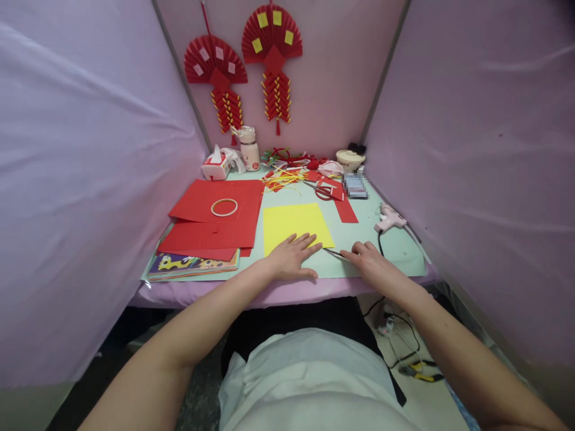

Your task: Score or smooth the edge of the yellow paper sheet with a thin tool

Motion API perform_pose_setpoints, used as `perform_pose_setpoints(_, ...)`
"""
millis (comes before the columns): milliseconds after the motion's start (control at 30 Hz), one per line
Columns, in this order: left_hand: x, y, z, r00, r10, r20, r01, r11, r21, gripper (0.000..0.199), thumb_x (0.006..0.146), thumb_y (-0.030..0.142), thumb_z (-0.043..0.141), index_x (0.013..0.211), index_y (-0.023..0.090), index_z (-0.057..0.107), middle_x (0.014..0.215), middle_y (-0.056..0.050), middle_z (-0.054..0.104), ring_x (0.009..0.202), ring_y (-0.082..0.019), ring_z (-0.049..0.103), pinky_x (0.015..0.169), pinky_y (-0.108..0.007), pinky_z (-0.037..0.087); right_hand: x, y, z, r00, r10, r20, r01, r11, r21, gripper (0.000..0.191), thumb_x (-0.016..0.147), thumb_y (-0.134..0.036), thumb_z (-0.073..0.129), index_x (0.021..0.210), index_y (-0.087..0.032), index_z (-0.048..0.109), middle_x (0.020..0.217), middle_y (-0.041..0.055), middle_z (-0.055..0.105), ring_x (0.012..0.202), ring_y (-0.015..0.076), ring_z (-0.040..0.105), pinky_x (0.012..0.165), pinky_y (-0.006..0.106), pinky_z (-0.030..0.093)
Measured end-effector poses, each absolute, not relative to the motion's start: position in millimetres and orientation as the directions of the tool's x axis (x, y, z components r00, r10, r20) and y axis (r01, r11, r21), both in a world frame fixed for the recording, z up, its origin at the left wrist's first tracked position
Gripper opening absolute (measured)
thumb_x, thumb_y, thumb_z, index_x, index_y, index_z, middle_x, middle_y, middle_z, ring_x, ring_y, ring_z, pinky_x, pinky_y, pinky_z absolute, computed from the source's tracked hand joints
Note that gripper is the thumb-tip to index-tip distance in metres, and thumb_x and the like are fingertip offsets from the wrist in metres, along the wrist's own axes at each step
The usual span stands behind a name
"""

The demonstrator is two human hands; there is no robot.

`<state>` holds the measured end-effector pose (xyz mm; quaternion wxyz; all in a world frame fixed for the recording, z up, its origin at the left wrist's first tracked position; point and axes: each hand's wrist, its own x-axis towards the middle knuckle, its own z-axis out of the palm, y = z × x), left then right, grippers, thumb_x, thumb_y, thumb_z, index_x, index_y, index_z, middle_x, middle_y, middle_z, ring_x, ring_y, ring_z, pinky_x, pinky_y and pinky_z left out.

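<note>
My left hand (pixel 291 257) lies flat with its fingers spread, pressing on the lower part of a yellow sheet of paper (pixel 299 221). Between the thumb and fingers of my right hand (pixel 368 261) is a thin dark pointed tool (pixel 333 253). Its tip reaches the lower right corner of the yellow sheet, close to my left fingertips. The grip covers the tool's other end, so its kind cannot be made out.
On the left, red card sheets (pixel 215 233) bear a pale ring (pixel 224 208) and overlap picture books (pixel 193 268). Behind are yellow strips (pixel 287 178), red-handled scissors (pixel 324 193), a phone (pixel 356 186) and a bottle (pixel 250 149). A corded glue gun (pixel 389 219) lies right.
</note>
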<state>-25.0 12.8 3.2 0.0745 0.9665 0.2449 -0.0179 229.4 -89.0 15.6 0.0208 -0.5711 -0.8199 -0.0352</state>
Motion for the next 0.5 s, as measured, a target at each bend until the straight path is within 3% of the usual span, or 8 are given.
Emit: perform_pose_setpoints(500,-30.9,12.6,11.5,0.881,0.467,-0.075,0.473,-0.869,0.142,0.099,0.087,0.080,0.043,0.160,0.018,0.018,0.166,-0.015,0.012,0.154,-0.031,0.011,0.122,-0.051,0.009,225.9,-91.5,21.5,-0.341,0.939,0.038,0.939,0.342,-0.036,0.055,0.087,0.001,0.044,0.137,-0.021,0.059,0.108,0.0131,0.057,0.096,0.0241,0.049,0.087,0.033,0.045)
